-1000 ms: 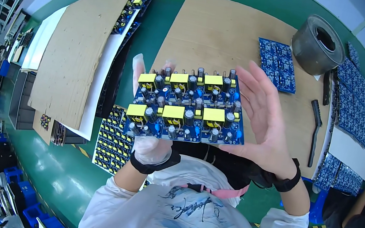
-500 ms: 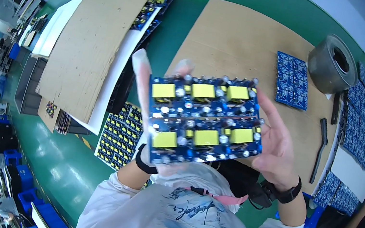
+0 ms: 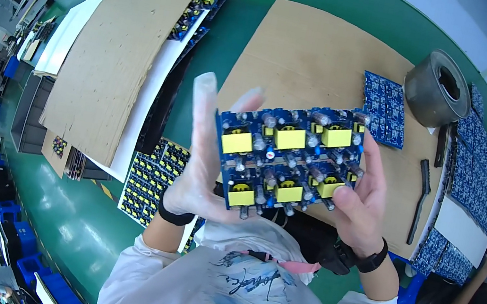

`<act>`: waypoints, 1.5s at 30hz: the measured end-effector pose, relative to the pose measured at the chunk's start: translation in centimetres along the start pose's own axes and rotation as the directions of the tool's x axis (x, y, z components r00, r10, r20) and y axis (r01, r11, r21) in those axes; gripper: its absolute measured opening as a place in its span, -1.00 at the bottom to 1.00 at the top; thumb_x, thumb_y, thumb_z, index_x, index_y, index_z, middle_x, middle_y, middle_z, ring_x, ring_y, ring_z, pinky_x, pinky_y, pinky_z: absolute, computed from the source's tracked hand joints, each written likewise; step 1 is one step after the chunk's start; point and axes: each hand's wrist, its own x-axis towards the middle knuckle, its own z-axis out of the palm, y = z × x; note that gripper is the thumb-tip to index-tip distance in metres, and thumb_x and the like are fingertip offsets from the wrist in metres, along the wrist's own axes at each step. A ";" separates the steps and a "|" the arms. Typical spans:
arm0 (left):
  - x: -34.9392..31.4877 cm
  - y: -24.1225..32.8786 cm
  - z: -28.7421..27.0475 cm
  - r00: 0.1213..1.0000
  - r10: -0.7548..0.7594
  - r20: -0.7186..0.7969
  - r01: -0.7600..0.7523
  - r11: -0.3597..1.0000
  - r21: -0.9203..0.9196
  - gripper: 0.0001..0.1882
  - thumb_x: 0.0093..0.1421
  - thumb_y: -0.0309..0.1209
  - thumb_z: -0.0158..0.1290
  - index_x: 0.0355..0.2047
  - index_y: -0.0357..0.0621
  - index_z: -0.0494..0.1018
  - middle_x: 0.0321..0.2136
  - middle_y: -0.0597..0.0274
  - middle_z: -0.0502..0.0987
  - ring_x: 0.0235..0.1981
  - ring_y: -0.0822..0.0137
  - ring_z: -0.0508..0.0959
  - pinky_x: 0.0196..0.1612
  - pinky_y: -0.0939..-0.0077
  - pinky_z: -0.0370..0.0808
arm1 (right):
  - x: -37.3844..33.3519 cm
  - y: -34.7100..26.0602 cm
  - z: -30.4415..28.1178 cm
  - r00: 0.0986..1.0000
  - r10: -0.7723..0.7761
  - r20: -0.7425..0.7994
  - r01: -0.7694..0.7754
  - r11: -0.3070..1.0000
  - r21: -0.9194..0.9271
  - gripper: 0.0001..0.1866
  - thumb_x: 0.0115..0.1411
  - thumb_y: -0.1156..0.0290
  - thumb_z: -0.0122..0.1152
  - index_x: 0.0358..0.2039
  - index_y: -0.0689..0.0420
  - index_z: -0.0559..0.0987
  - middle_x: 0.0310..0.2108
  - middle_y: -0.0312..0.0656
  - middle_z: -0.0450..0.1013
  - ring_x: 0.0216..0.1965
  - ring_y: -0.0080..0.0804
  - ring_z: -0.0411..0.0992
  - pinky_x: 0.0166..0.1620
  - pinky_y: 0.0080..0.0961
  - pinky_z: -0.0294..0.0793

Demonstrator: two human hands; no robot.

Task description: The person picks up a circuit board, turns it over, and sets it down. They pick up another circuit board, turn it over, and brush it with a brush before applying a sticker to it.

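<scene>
A blue circuit board [image 3: 274, 161] with yellow block components and small round capacitors is held up in front of me, component side toward me and slightly tilted. My right hand [image 3: 365, 203] grips its right end, thumb over the lower corner and fingers behind the edge. On the other side my left hand [image 3: 198, 170], in a thin whitish glove, stands along the board's left edge with its fingers stretched out and apart. Part of that hand is hidden behind the board.
A brown cardboard-covered table [image 3: 306, 52] carries another blue board [image 3: 384, 108], a metal drum [image 3: 437, 88] and a dark strip [image 3: 419, 202]. Rows of blue boards [image 3: 482, 168] lie at right. At left are a cardboard sheet [image 3: 120, 58] and a yellow-studded board panel [image 3: 154, 178].
The board has shifted slightly right and tipped, showing more of its components' sides. My right thumb now lies over its lower right corner. More of my left palm shows beside its left edge.
</scene>
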 end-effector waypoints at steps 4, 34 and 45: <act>-0.1 0.3 -0.8 0.996 0.030 0.089 -0.033 0.999 0.024 0.48 -0.36 -0.44 0.39 0.22 0.14 -0.66 0.24 -0.17 -0.12 0.21 0.04 0.14 0.14 0.15 0.25 | 0.1 0.0 0.2 1.000 0.019 0.002 -0.019 0.999 0.027 -0.04 -0.06 0.45 0.30 0.26 0.20 -0.09 0.14 -0.06 0.15 0.13 -0.21 0.23 0.13 -0.28 0.27; -7.4 6.0 -15.5 0.836 0.007 -0.548 0.473 -0.513 0.716 -0.30 0.03 -0.38 0.05 0.19 -0.16 0.07 -0.09 -0.02 0.44 -0.18 0.07 0.51 -0.24 0.33 0.48 | 7.0 0.0 4.3 0.954 0.248 -0.166 -0.242 0.969 0.055 -0.68 0.11 0.47 0.05 -0.10 0.21 0.36 -0.18 -0.19 0.41 -0.21 -0.44 0.41 -0.12 -0.42 0.48; -6.5 15.1 -15.6 0.821 0.462 -0.336 0.522 -0.368 0.769 -0.55 -0.01 -0.65 -0.01 -0.06 -0.06 0.42 -0.36 0.09 0.56 -0.54 0.16 0.55 -0.45 0.43 0.48 | 14.9 6.4 17.1 0.895 0.426 0.132 -0.442 0.887 0.136 -0.79 0.11 0.49 0.13 -0.24 0.19 0.38 -0.20 -0.20 0.41 -0.23 -0.44 0.42 -0.15 -0.43 0.49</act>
